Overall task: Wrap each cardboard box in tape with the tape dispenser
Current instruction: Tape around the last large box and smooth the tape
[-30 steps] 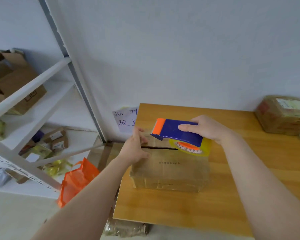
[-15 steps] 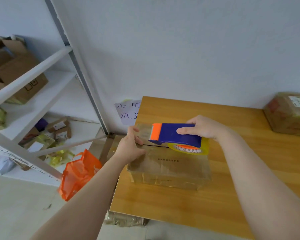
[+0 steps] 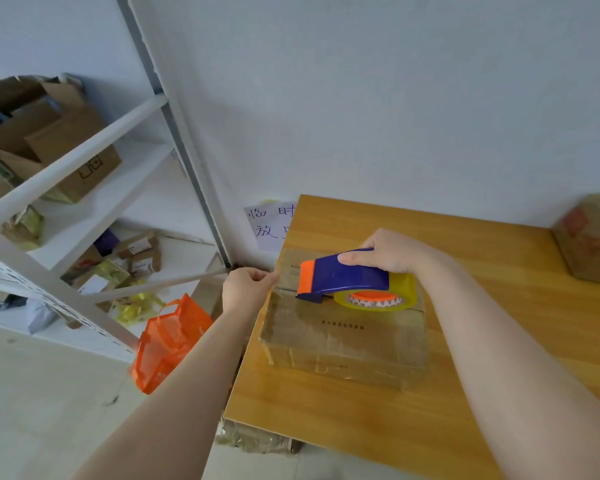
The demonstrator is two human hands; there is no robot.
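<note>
Since a second ago the tape dispenser (image 3: pixel 343 275) has slid leftward along the top of the cardboard box (image 3: pixel 343 341), and the left hand (image 3: pixel 245 289) has drawn back from the box's top to its left edge. The box lies flat near the left edge of the wooden table (image 3: pixel 499 341), shiny with clear tape. The dispenser, blue with an orange front end, rests on the box's top seam, its yellowish tape roll (image 3: pixel 378 297) toward the box's right end. The right hand (image 3: pixel 392 252) is wrapped round the blue handle from above. The left hand is curled at the box's upper left edge, thumb and fingers pinching there; whether tape lies between them cannot be told. A short dark printed line on the box's near flap is too blurred to read. Well right of the box stands a second box (image 3: pixel 593 237) with red print and a white label, both unreadable. Beyond the box's far left corner a paper note (image 3: pixel 269 223) on the wall bears handwritten "临时" over "放", the rest hidden by the table. Left of the box and lower are an orange bag (image 3: pixel 168 341) on the floor and a white shelf rack (image 3: pixel 84 220) holding opened cartons (image 3: pixel 49 133), one printed with handling symbols
</note>
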